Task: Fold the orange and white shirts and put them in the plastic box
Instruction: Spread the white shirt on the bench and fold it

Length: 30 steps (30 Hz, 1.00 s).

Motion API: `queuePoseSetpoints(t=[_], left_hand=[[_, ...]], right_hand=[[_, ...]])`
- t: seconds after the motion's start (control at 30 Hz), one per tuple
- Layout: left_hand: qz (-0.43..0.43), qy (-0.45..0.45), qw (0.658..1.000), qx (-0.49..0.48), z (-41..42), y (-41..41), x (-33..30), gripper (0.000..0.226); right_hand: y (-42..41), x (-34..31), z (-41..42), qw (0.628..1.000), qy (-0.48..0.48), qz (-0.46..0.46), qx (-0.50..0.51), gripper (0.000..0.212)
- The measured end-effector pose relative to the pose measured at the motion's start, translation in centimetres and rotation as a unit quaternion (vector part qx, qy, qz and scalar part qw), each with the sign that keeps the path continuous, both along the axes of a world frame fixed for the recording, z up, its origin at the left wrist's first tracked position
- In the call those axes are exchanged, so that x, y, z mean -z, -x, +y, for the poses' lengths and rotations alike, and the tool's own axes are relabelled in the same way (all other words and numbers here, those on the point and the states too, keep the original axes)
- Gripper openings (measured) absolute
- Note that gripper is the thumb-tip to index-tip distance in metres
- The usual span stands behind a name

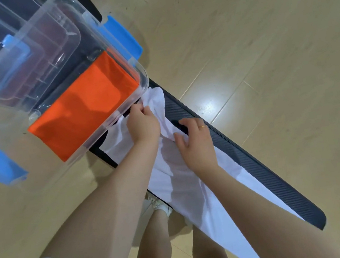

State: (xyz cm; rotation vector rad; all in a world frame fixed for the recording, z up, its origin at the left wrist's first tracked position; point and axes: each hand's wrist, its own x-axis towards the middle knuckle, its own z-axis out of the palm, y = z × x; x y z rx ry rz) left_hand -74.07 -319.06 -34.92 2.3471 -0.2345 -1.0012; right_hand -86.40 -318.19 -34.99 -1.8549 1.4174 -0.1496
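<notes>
Orange shirt (pixel 86 111) folded in plastic box (pixel 142 75). White shirt (pixel 178 172) along worktop's (pixel 258 159) near edge: left grip (pixel 142 124) pinching fabric, right grip (pixel 195 142) flat, fingers straight. Smooth creases, align edges before folding.

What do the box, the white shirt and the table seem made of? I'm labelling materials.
Box: clear, glossy hard plastic; you see through its walls. White shirt: thin soft fabric, probably knit; it creases and drapes. Table: dark top with a fine woven, carbon-fibre-like pattern, perhaps only a film.
</notes>
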Motion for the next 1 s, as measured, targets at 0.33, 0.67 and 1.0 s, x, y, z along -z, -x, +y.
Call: queuePoseSetpoints(t=[0.33, 0.67, 1.0], left_hand=[[0.266, 0.170, 0.938, -0.145, 2.2, -1.0, -0.4, 0.022], [0.026, 0.066, 0.996, -0.046, 9.4, -0.7, -0.8, 0.027], [0.082, 0.011, 0.961, -0.263, 7.9, -2.3, 0.0, 0.030]], right_hand=[[-6.0, -1.4, -6.0, 0.980, -0.155, -0.128, -0.002, 0.021], [-4.8, -0.3, -3.4, 0.997, -0.035, -0.021, -0.072, 0.025], [-8.7, 1.7, -4.5, 0.990, -0.127, 0.050, -0.045, 0.009]])
